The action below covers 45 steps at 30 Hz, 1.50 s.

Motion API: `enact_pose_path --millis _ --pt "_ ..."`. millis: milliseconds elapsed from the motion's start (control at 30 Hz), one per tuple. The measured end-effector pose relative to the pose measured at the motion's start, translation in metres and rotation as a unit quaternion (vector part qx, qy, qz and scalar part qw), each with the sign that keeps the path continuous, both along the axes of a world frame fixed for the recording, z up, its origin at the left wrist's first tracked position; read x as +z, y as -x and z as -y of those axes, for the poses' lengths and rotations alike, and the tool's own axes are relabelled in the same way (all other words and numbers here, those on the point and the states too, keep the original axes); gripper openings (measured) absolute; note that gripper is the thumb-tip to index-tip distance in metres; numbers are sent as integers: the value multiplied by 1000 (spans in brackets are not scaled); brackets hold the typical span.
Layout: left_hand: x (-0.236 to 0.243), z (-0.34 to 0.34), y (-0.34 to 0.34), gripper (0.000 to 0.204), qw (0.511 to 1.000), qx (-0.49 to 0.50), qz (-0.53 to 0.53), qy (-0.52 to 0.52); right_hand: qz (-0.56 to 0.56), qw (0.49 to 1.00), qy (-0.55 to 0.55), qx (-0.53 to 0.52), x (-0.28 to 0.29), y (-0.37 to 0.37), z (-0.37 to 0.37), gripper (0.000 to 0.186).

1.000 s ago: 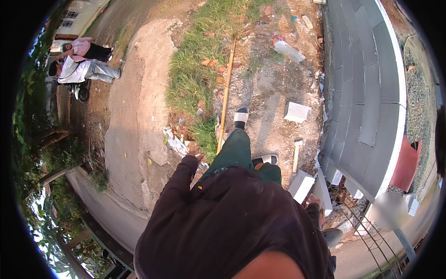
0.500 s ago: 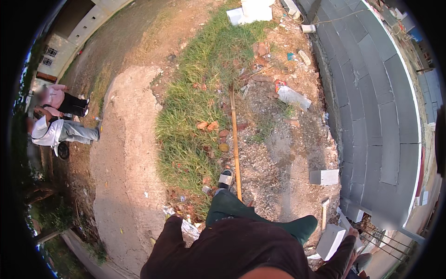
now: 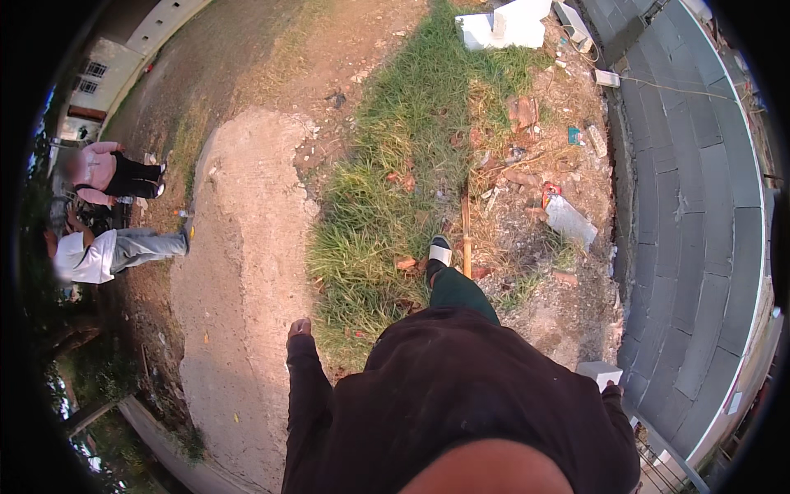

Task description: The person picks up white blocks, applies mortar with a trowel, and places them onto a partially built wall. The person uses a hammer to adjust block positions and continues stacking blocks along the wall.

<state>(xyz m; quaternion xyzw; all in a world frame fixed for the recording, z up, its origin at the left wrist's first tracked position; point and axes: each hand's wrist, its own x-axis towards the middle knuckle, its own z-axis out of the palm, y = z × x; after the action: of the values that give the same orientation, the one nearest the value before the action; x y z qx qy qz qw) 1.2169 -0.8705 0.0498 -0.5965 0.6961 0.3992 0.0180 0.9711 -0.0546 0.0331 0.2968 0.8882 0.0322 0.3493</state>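
Observation:
My left hand, at the end of a dark sleeve, hangs over the edge of the pale concrete slab. Its fingers look loosely curled, and nothing shows in them. On the other side, my right hand is low beside a white block. From here I cannot tell whether it touches the block; its fingers are mostly hidden. A sandalled foot of mine steps forward on the grass, beside a bamboo pole.
A grey block wall runs along the right. White blocks lie ahead past the grass. A torn bag and rubble litter the right-hand ground. Two people stand at the left.
I have moved forward, so the pole, bag and standing block now appear lower and further right. My left hand has swung up into clearer view. The block earlier beside my right hand is out of sight.

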Motion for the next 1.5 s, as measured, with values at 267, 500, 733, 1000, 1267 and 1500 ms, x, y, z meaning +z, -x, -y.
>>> enact_pose_path --millis 267,500,733,1000,1267,1500 --pt "-86 37 48 43 944 -135 243 -179 -289 877 326 204 127 411 460 32" --pt "-124 155 310 38 973 -146 98 -150 -443 770 447 109 120 579 607 29" --pt "-94 412 566 35 996 -48 -16 71 -48 979 194 41 -76 625 594 45" --pt "-116 533 902 39 982 12 -171 81 181 950 54 249 -182 879 602 56" --pt "-149 469 1030 34 811 -502 299 -35 -303 862 402 62 -66 1181 812 31" --pt "-188 575 1085 30 926 -229 253 -160 -307 901 303 43 -105 1271 887 32"
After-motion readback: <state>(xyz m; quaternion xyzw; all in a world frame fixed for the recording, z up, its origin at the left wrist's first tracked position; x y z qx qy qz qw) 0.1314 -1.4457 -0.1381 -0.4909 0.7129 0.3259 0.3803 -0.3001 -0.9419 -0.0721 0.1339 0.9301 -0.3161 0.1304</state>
